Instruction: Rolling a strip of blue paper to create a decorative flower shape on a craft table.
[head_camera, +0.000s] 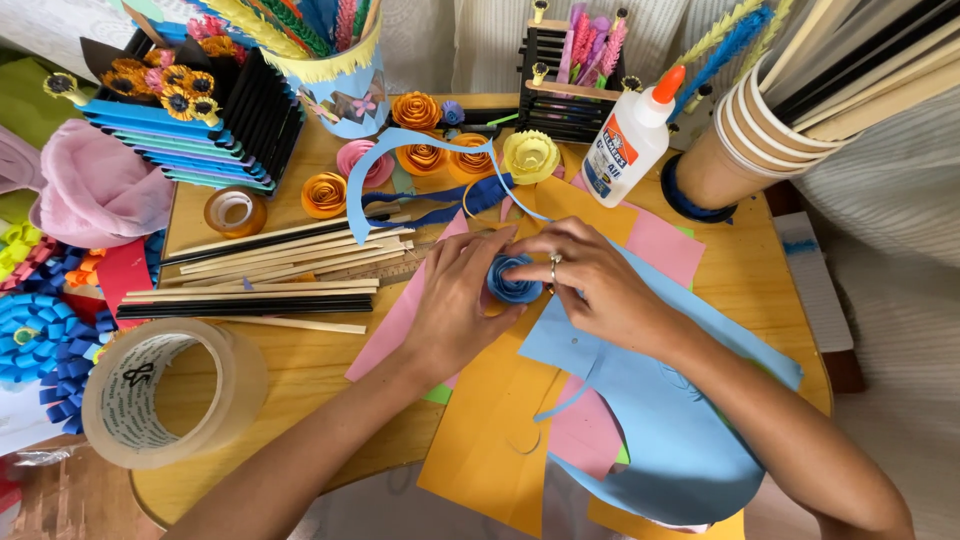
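A blue rolled paper rose (512, 280) sits between both my hands over sheets of coloured paper. My left hand (462, 300) cups its left side with fingers curled around the coil. My right hand (590, 285), wearing a ring, pinches its right edge. A long light-blue paper strip (372, 170) spirals from the rose up across the table. Beneath lie an orange sheet (490, 430), a pink sheet (660, 245) and a cut light-blue sheet (670, 440).
Finished orange, pink and yellow paper roses (423, 155) lie at the back. A white glue bottle (628, 140), a paper cup of sticks (760, 130), a big tape roll (170, 390), a small tape roll (235, 210) and loose sticks (280, 265) surround the wooden table (760, 290).
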